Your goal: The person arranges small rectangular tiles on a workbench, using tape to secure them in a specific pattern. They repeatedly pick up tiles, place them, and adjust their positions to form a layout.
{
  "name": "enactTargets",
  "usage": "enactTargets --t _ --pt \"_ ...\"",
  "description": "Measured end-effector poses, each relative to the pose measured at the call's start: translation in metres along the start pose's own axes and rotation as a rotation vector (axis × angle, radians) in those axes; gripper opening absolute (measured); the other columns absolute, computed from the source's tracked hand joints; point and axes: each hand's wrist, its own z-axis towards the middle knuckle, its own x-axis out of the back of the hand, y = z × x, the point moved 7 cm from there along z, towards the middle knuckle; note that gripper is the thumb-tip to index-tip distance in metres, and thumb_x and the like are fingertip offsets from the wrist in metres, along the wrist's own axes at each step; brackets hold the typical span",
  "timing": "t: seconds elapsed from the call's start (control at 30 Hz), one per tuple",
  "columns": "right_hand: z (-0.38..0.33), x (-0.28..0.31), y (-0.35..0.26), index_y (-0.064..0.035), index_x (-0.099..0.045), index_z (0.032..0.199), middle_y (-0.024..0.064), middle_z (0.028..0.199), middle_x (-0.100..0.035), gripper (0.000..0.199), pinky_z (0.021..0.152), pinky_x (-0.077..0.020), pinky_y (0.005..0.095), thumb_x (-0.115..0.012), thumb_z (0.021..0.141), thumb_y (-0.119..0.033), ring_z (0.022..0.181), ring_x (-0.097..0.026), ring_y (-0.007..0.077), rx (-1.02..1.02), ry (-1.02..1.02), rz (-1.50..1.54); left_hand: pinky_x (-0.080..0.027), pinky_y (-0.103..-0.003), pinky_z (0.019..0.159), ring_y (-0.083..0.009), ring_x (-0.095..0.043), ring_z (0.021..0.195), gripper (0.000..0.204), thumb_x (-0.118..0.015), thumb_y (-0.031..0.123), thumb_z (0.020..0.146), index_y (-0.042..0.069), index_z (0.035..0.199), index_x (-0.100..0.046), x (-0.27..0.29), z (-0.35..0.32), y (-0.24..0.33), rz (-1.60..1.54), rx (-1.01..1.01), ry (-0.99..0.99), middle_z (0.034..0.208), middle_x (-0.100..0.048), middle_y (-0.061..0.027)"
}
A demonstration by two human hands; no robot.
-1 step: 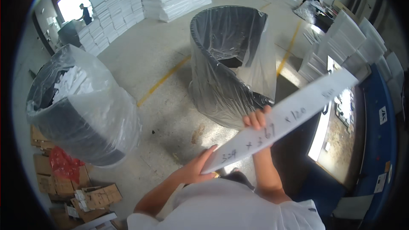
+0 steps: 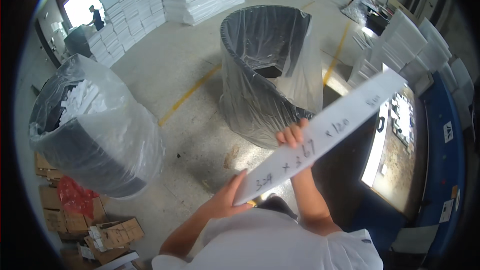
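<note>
A long white foam strip [image 2: 325,137] with dark handwriting on its face slants across in front of me, its far end up to the right. At the near end, my left hand [image 2: 225,197] is closed on it, the thumb and fingers partly hidden by the strip. My right hand [image 2: 294,136] grips around its middle, with the fingertips curled over the upper edge and the wrist passing beneath. The far end of the strip overlaps the view of a workbench on the right.
Ahead stands a tall round grey bin [image 2: 240,85] lined with clear plastic. At left, a similar lined bin [image 2: 100,145] holds white scraps. Flattened cardboard [image 2: 117,231] and a red bag [image 2: 75,195] lie below it. A blue-sided workbench [image 2: 395,175] stands right; two people work far off.
The strip and my right hand have shifted slightly left. Both hands keep their grip, and the surroundings have moved a little left in view.
</note>
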Motion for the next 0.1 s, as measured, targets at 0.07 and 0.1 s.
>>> enactTargets --t 0.07,0.1 --pt "0.017 0.027 0.051 -0.0068 -0.054 0.117 0.002 0.079 -0.052 0.056 0.077 -0.0338 0.0328 -0.07 0.082 -0.047 0.073 -0.05 0.0154 -0.183 0.163 0.028 -0.031 -0.053 0.113 -0.0485 -0.03 0.141 0.103 -0.076 0.034 0.084 -0.003 0.154 -0.011 0.025 -0.022 -0.031 0.076 0.212 0.148 0.151 -0.026 -0.0334" --pt "0.022 0.04 0.072 -0.0056 -0.053 0.121 0.0042 0.081 -0.053 0.067 0.077 -0.0344 0.034 -0.076 0.076 -0.049 0.075 -0.051 0.017 -0.234 0.236 -0.006 -0.028 -0.053 0.115 -0.0481 -0.025 0.144 0.104 -0.075 0.037 0.085 -0.002 0.155 -0.01 0.039 -0.027 -0.038 0.134 0.313 0.212 0.154 -0.022 -0.0325"
